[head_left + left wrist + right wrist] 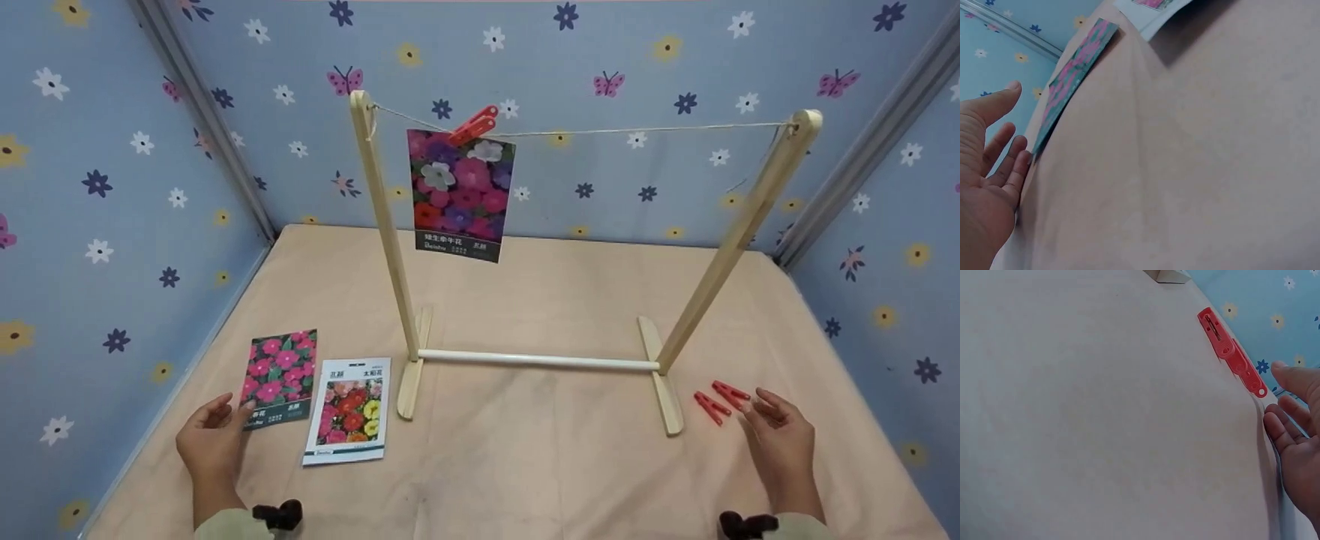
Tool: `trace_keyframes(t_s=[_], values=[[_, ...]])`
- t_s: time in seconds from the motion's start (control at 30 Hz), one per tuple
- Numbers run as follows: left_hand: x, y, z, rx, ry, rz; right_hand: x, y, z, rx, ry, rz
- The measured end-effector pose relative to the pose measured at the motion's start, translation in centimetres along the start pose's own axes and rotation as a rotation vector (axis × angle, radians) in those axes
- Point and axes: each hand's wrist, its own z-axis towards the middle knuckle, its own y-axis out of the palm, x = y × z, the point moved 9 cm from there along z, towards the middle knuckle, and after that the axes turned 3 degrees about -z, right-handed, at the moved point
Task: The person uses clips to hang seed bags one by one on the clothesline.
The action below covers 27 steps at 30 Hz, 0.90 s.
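Observation:
Beside the lower left corner of a pink flower seed packet [281,371], my left hand [212,442] hovers with thumb and fingers apart. The left wrist view shows its fingertips close to that packet's edge; whether they touch I cannot tell. A white-bordered seed packet [349,412] lies just to the right. My right hand [784,439] is beside two red clothespins [712,409] on the cloth, its fingers loosely bent and holding nothing. From a string, a third seed packet [461,195] hangs by another red clothespin [474,126].
A wooden stand [386,240] with a white crossbar [540,361] carries the string [637,131] between its two posts. Pinkish cloth [525,450] covers the table. Flower-patterned blue panels [555,60] enclose the back and sides.

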Motion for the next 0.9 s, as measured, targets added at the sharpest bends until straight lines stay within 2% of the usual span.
trace_keyframes(t_s=[0.13, 0.27, 0.47, 0.67, 0.9], values=[[-0.6, 0.5, 0.1, -0.015, -0.009, 0.035, 0.6, 0.1, 0.2, 0.014, 0.027, 0.028], [-0.7, 1.1, -0.1, -0.047, -0.001, 0.139, 1.0, 0.5, 0.3, 0.006, 0.034, 0.05], [-0.2, 1.8, -0.1, -0.097, 0.051, 0.238, 0.4, 0.6, 0.1, 0.009, -0.027, 0.005], [-0.1, 2.0, 0.0, -0.099, 0.042, 0.285, -0.1, 0.8, -0.1, -0.015, -0.043, -0.018], [0.1, 2.0, -0.1, -0.084, 0.036, 0.284, -0.3, 0.9, -0.1, -0.017, -0.073, -0.046]])
